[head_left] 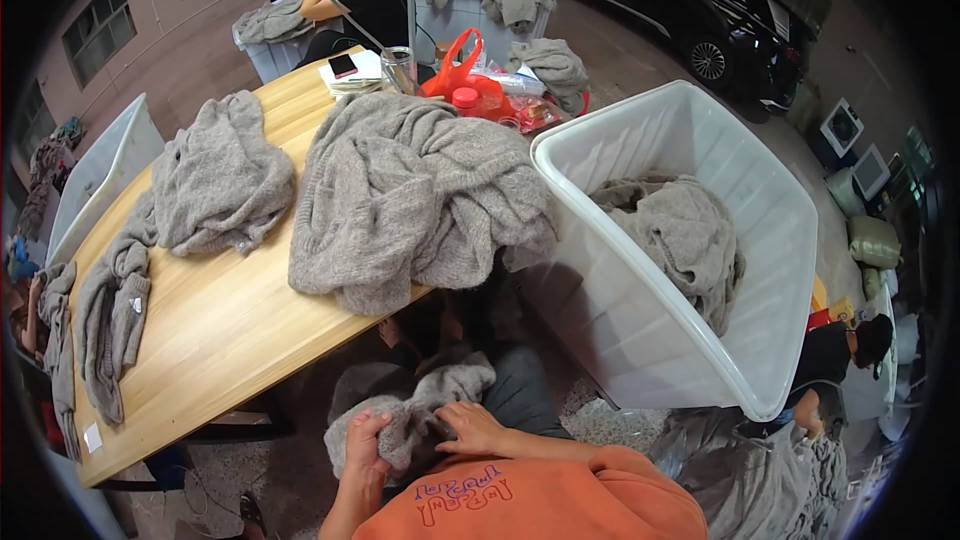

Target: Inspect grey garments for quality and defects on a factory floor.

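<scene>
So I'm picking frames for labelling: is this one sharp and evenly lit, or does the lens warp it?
Head view: soft, even daylight, no glare; the table edge and white bin rim bow from the fisheye, and the corners go black. Both hands, left hand and right hand, and the grey knit they hold are sharp, with dim shadow under the table.

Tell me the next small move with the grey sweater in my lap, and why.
Probably spread it open first. The grey sweater lies bunched in the lap, the left hand gripping one fold and the right hand resting on another, so no edge shows clearly. Bare wood on the table just ahead offers room.
</scene>
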Demonstrator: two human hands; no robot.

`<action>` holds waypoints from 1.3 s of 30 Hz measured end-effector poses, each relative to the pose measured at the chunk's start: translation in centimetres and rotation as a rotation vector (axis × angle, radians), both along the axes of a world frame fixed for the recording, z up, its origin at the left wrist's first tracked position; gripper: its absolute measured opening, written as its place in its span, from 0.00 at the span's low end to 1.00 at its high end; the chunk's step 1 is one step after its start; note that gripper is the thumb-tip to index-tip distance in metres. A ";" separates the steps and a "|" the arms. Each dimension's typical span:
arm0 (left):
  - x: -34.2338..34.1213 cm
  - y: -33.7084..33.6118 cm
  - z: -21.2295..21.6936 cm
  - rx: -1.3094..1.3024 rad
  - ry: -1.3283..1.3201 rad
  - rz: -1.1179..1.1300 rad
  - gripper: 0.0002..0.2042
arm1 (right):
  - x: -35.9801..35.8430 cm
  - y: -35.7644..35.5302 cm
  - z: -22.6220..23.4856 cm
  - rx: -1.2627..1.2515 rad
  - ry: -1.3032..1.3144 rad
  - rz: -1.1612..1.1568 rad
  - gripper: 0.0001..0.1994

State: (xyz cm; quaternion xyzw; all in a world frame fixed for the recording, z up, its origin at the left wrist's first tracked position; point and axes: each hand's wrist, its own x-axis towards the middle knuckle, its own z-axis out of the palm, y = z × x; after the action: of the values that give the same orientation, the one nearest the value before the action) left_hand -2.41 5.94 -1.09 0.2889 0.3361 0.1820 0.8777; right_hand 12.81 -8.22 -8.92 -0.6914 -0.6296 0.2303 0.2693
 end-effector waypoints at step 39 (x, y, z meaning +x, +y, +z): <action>-6.5 0.4 8.3 0.259 -0.229 0.492 0.12 | 10.8 -1.8 13.0 0.813 1.100 -1.217 0.13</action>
State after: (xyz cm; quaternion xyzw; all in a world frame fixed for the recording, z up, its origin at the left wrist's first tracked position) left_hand -8.90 6.36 7.25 0.2861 0.2689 0.4620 0.7952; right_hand 23.57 -9.97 4.12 -0.5488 0.0280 0.1063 0.8287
